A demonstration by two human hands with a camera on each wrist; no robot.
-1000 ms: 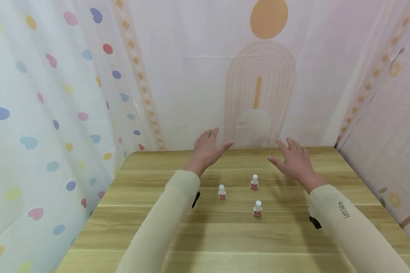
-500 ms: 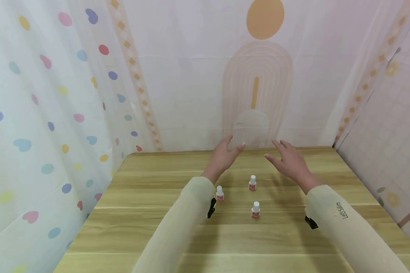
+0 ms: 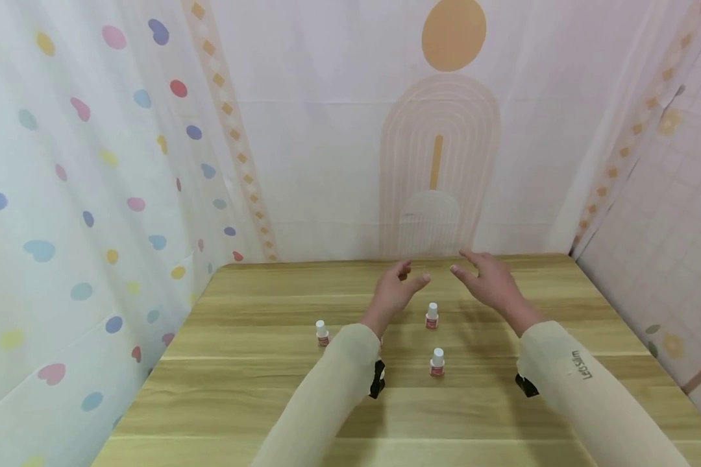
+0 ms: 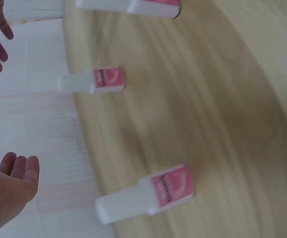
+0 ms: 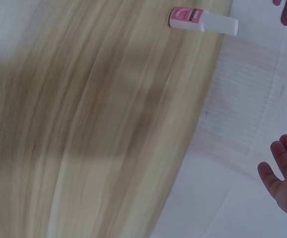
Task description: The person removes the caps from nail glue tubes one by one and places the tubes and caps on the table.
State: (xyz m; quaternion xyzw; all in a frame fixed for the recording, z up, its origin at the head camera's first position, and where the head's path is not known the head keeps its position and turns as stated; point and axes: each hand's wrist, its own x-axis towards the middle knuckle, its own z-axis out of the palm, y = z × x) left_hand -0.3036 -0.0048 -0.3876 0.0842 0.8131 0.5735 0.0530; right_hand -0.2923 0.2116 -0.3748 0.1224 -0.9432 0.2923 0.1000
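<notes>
Small white bottles with pink labels stand upright on the wooden table: one to the left (image 3: pixel 322 335), one at the middle back (image 3: pixel 431 316), one nearer the front (image 3: pixel 437 363). A sliver of another shows beside my left cuff, which hides the rest. My left hand (image 3: pixel 393 293), fingers loosely bent and empty, hovers left of the back bottle. On that bottle's other side my right hand (image 3: pixel 492 283) is raised, fingers spread, holding nothing. The left wrist view shows three bottles, the lowest (image 4: pixel 146 194) closest; one bottle (image 5: pixel 202 21) appears in the right wrist view.
A pale curtain with an arch print (image 3: pixel 350 162) hangs behind the table's back edge (image 3: pixel 304 263). Dotted fabric (image 3: pixel 82 259) lines the left side, checked fabric (image 3: pixel 666 259) the right. Dark wrist straps show under both cuffs.
My left hand has moved right and lower, closer to my right hand. The leftmost bottle has come into sight beside the sleeve, while another is now mostly covered. My right hand has shifted slightly down.
</notes>
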